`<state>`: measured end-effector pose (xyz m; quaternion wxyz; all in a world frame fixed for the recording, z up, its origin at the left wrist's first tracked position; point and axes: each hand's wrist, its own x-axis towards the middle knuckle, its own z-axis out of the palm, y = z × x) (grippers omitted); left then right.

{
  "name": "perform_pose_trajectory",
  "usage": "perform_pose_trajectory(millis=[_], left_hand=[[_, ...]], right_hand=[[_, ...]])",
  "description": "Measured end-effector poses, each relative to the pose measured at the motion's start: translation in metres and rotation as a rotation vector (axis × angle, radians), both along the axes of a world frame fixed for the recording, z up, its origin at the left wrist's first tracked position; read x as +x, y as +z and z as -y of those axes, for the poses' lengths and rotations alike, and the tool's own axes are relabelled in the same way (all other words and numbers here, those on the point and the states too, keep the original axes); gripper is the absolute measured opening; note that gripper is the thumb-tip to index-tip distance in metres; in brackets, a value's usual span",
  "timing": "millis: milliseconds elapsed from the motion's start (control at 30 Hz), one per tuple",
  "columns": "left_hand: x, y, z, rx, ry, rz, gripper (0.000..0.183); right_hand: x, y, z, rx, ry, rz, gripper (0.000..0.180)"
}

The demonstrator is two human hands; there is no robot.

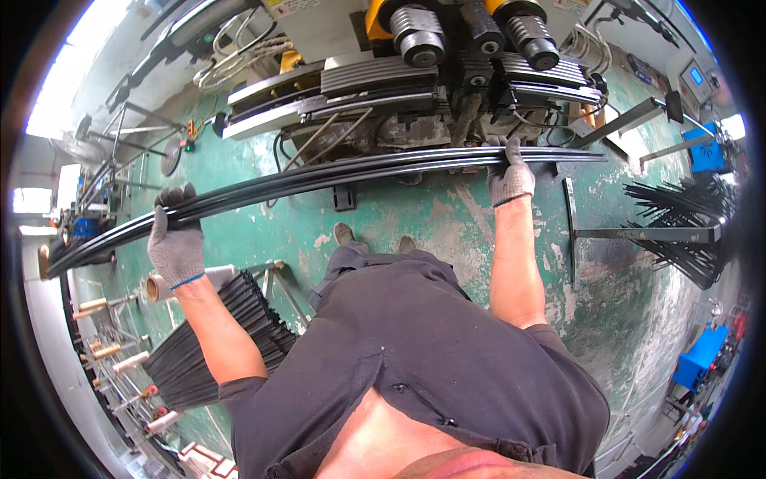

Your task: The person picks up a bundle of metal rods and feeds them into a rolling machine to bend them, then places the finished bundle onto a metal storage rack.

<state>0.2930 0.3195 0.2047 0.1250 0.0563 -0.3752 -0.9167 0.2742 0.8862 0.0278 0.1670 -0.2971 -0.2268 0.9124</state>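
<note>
Several long dark metal bars or tubes (335, 173) run across in front of me in one bundle, from the far left to the right. My left hand (177, 239), in a grey knit glove, grips the bundle toward its left part. My right hand (510, 170), gloved alike, holds it nearer the right end, with the thumb over the top. The bundle hangs above the floor, just before a large machine with two threaded cylindrical heads (417, 36) and a ribbed guide (380, 78). Whether the bundle touches a support on the right cannot be told.
Behind my left arm lies a stack of dark bars (209, 341) beside a cardboard-cored roll (191, 282). On the right, more dark bars (682, 227) rest around a metal stand (646, 235). A steel arm (622, 123) juts from the machine's right side. The green floor (419, 209) is worn.
</note>
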Motion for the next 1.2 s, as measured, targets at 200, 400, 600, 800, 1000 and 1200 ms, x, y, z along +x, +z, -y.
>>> perform_pose_trajectory(millis=[200, 400, 600, 800, 1000, 1200], left_hand=[[-0.059, -0.062, -0.007, -0.029, -0.07, 0.098, 0.026], [-0.118, -0.094, -0.023, 0.023, 0.005, 0.252, 0.032], [-0.185, -0.108, -0.019, 0.058, 0.069, 0.349, 0.039], [-0.246, -0.141, -0.047, 0.056, -0.068, 0.45, 0.047], [-0.239, -0.133, -0.071, 0.26, -0.256, 0.472, 0.041], [-0.254, -0.175, 0.013, 0.248, -0.3, 0.17, 0.033]], right_hand=[[-0.03, 0.034, 0.025, 0.03, 0.143, -0.188, 0.03], [-0.085, 0.078, 0.053, 0.164, -0.094, 0.035, 0.025], [-0.148, 0.072, 0.086, 0.276, -0.187, 0.141, 0.044], [-0.186, -0.004, 0.069, 2.359, 0.658, 1.092, 0.034], [-0.199, -0.028, 0.05, 1.73, 0.349, 0.701, 0.032], [-0.207, -0.063, 0.055, 1.602, 0.192, 0.429, 0.031]])
